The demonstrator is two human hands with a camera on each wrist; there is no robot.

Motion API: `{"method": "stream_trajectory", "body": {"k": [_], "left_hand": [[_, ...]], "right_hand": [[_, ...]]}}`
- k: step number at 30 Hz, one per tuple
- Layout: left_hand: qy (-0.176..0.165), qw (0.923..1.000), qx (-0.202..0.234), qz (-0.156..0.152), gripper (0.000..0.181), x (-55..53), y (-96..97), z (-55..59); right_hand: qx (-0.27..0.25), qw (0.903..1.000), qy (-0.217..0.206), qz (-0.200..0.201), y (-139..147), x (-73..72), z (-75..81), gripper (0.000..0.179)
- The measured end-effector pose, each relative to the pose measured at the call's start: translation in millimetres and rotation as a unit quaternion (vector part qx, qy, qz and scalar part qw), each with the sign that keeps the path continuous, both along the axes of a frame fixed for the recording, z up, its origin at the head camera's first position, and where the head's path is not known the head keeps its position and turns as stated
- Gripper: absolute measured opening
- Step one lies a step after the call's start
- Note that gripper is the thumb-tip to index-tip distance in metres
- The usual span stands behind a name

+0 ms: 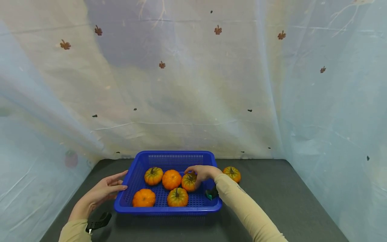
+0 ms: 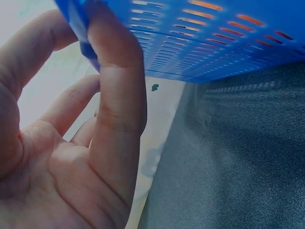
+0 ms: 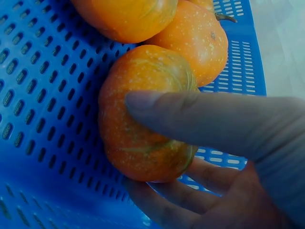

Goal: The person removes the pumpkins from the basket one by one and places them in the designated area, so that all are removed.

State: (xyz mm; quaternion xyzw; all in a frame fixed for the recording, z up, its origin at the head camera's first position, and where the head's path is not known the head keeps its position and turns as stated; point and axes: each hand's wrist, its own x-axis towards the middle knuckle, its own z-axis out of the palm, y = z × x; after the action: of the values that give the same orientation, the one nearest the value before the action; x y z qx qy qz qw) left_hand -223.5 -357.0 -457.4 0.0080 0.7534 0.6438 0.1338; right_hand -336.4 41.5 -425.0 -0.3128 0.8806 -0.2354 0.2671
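A blue plastic basket (image 1: 199,209) with slotted walls holds several small pumpkins in the head view. My left hand (image 1: 104,191) pinches its left rim between thumb and fingers; in the left wrist view the finger (image 2: 116,86) curls at the basket edge. Inside the basket, near the right wall, my right hand (image 1: 203,172) grips an orange-green pumpkin (image 1: 188,183). The right wrist view has the thumb (image 3: 162,112) across this pumpkin (image 3: 143,143), with the other fingers beneath. Beside it sit an orange pumpkin (image 1: 171,179) and a green-striped pumpkin (image 1: 177,197).
Another pumpkin (image 1: 232,174) stands on the dark table (image 1: 272,201) outside the basket, behind the right forearm. At the basket's left are a striped pumpkin (image 1: 153,176) and an orange pumpkin (image 1: 144,198). Pale plastic sheeting (image 1: 187,94) walls the back and sides.
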Motion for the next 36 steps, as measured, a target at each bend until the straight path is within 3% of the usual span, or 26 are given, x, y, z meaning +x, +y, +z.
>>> {"method": "stream_trajectory", "body": {"k": [13,20,36], "left_hand": [[0.007,0.9997,-0.019,-0.016,0.078,0.4,-1.3,-1.4],[0.009,0.9996,-0.019,-0.017,0.079,-0.7,-1.2,-2.1],[0.012,0.9995,-0.020,-0.020,0.078,-0.9,-4.5,-3.7]], "right_hand": [[-0.012,0.9999,0.008,0.000,2.9,2.8,2.4,0.066],[-0.036,0.9979,0.047,0.027,9.8,1.8,10.9,0.065],[-0.149,0.9854,0.067,0.049,49.4,6.2,31.1,0.069]]}}
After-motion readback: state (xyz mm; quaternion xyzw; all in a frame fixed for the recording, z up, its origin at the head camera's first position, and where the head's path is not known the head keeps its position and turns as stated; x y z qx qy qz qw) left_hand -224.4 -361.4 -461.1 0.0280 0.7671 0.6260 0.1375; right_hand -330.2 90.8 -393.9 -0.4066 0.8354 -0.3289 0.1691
